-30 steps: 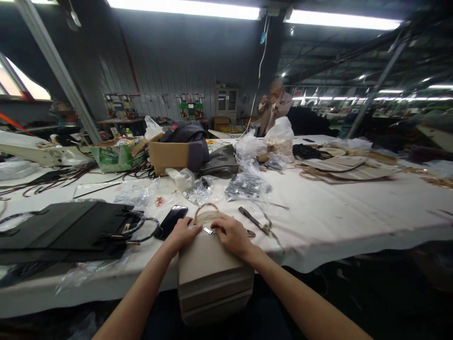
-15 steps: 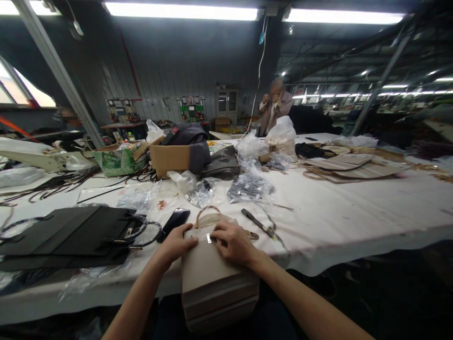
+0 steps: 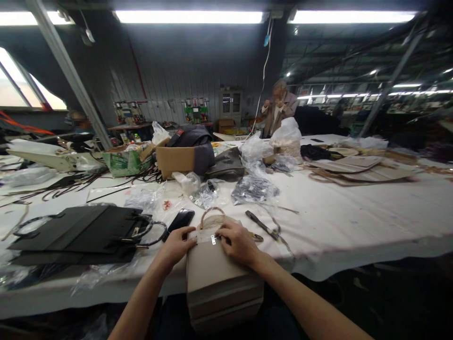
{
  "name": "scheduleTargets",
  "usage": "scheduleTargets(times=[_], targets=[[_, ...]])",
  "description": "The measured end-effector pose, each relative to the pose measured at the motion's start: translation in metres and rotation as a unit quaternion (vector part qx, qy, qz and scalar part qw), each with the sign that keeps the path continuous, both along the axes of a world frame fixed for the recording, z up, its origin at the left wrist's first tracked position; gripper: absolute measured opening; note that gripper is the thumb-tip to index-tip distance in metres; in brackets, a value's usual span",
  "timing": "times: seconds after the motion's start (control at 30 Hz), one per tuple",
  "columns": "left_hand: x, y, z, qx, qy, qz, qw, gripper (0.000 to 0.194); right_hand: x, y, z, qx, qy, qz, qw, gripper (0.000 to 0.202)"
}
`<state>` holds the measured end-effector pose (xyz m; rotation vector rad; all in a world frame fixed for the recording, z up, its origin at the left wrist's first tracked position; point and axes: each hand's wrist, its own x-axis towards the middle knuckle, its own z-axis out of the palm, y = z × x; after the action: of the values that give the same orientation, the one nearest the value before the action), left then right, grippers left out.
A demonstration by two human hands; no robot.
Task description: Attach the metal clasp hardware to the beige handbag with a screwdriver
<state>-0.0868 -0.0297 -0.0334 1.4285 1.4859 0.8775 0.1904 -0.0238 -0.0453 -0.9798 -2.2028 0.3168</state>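
A beige handbag [image 3: 222, 271] with a curved top handle [image 3: 212, 210] rests at the table's front edge, tilted toward me. A small shiny metal plate [image 3: 213, 240] sits near the top of its front, beside a strip of clear film. My left hand [image 3: 179, 248] grips the bag's upper left edge, thumb on the front panel. The fingers of my right hand [image 3: 239, 243] are curled and pinched together just right of the plate; whatever is between them is hidden. Close to my left hand lies a black phone [image 3: 182, 219]. Right of the bag is a dark long-handled tool [image 3: 261, 224].
Black handbags [image 3: 81, 236] lie stacked at left. Behind are plastic bags of small parts [image 3: 253, 190], a cardboard box [image 3: 175, 160] holding dark cloth and a green box [image 3: 125, 163]. Flat beige bag pieces [image 3: 364, 167] lie at right. A person [image 3: 278, 111] stands across the table.
The whole view has shifted a little, so everything sits slightly farther right. Both hands stay at nearly the same places on the handbag.
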Motion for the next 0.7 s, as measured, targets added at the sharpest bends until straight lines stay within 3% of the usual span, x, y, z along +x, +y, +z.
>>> scheduleTargets(times=[0.27, 0.37, 0.43, 0.53, 0.7], targets=[[0.009, 0.006, -0.021, 0.022, -0.006, 0.067, 0.997, 0.064, -0.01, 0.006, 0.028, -0.016, -0.075, -0.013, 0.997, 0.023], [0.004, 0.004, -0.029, 0.003, -0.068, 0.071, 0.995, 0.069, -0.027, 0.011, 0.033, 0.0, -0.091, 0.025, 0.996, 0.013], [0.001, 0.0, -0.032, 0.003, -0.102, 0.075, 0.992, 0.074, -0.04, 0.012, 0.033, 0.006, -0.106, 0.065, 0.992, 0.021], [0.001, -0.005, -0.028, 0.018, -0.107, 0.068, 0.992, 0.077, -0.056, 0.01, 0.034, 0.011, -0.135, 0.08, 0.988, 0.029], [0.0, -0.005, -0.016, 0.009, -0.094, 0.027, 0.995, 0.073, -0.067, 0.007, 0.042, -0.009, -0.169, 0.072, 0.983, 0.018]])
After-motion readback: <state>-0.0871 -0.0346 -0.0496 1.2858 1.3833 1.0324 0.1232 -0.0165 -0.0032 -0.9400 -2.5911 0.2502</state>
